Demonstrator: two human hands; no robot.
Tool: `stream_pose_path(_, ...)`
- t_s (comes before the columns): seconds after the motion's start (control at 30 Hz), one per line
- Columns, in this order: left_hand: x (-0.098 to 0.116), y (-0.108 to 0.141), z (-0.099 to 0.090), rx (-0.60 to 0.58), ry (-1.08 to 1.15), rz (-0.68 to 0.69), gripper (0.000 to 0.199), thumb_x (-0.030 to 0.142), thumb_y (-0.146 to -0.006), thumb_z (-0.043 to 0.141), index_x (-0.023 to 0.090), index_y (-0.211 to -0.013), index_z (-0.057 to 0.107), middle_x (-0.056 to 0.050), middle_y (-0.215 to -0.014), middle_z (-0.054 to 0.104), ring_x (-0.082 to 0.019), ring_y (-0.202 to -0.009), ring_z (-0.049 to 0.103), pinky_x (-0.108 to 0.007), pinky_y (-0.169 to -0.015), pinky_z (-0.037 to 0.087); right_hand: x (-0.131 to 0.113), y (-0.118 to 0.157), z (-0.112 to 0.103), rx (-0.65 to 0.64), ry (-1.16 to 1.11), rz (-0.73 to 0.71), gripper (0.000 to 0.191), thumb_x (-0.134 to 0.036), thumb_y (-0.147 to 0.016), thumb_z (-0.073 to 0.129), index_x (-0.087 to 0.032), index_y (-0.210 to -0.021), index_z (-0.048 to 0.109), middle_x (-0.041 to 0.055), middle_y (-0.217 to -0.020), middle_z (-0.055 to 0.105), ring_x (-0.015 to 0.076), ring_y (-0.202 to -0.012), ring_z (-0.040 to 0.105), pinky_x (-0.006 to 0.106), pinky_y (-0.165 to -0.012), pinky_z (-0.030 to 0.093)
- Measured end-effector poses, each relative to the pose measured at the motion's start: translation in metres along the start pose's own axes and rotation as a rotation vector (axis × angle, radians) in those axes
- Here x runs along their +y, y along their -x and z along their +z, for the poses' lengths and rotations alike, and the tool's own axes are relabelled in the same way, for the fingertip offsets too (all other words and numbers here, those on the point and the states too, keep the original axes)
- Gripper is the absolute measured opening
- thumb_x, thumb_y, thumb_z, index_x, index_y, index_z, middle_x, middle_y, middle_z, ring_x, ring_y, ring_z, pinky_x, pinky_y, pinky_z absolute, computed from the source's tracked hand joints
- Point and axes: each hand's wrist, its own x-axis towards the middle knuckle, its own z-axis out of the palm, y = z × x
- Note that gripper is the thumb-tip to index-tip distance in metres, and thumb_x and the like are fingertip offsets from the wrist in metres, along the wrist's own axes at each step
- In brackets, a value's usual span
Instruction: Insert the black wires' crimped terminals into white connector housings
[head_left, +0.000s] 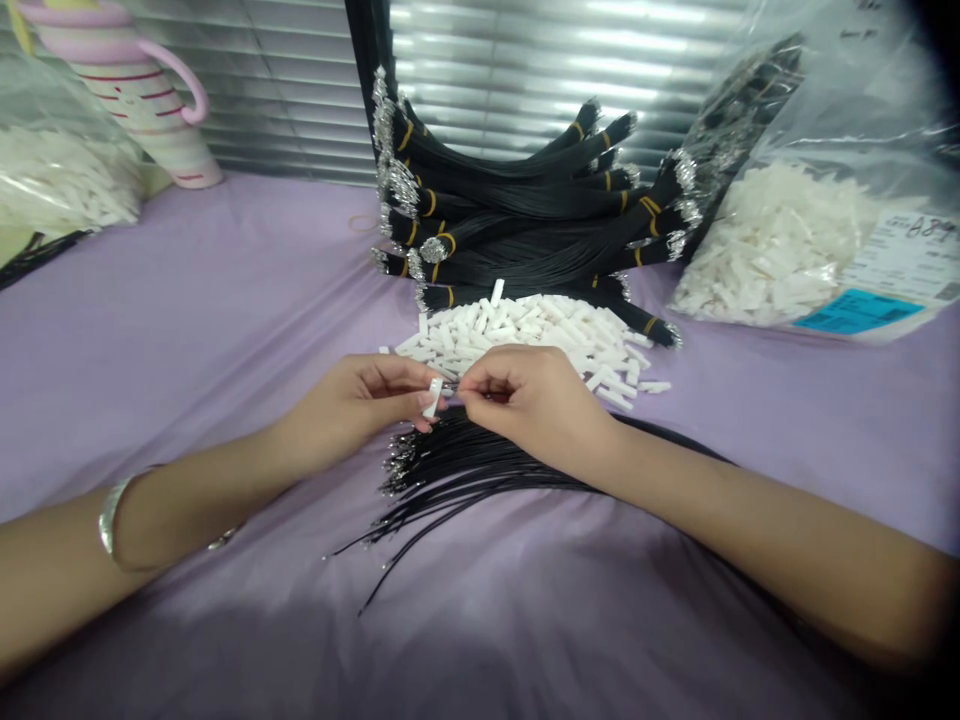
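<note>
Between the thumb and fingers of my left hand point(375, 400) is a small white plastic connector housing point(433, 398), held tilted. My right hand point(536, 400) is pinched close beside it, its fingertips at a thin wire end by the housing. Most of that wire is hidden by the hand, so I cannot tell whether its end is inside the housing. Below both hands lies a loose spread of black wires point(480, 465) with metal terminals at their left ends. Just behind the hands is a heap of white connector housings point(540, 330).
Black wire bundles point(517, 225) tied with yellow bands are stacked at the back. A clear bag of white housings point(787, 240) stands at right, another bag point(67, 180) at left near a pink striped tumbler point(142, 100). A purple cloth point(225, 270) covers the table.
</note>
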Motion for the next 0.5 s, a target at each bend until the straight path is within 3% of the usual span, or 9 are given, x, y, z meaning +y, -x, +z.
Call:
stream_pose_path(0.27, 0.0013, 0.0006, 0.0001, -0.033, -0.036, 0.042, 0.013, 0.023, -0.077, 0.068, 0.016, -0.088, 0.071, -0.002, -0.082, 0.068, -0.009, -0.069, 0.061, -0.018, -0.066, 0.052, 0.0010, 0.0000, 0.0004, -0.017, -0.014, -0.086, 0.013, -0.010, -0.077, 0.054, -0.012, -0.069, 0.063, -0.0017, -0.067, 0.057, 0.0060, -0.064, 0.049, 0.018, -0.062, 0.036)
stream_pose_path(0.5, 0.0054, 0.0013, 0.0030, -0.023, -0.090, 0.042, 0.014, 0.022, -0.074, 0.069, 0.016, -0.086, 0.072, -0.002, -0.076, 0.069, -0.010, -0.065, 0.061, -0.019, -0.063, 0.052, 0.0004, 0.0013, 0.0048, -0.013, -0.021, -0.065, 0.012, -0.010, -0.079, 0.054, -0.013, -0.072, 0.063, -0.0014, -0.070, 0.059, 0.0071, -0.065, 0.050, 0.018, -0.062, 0.036)
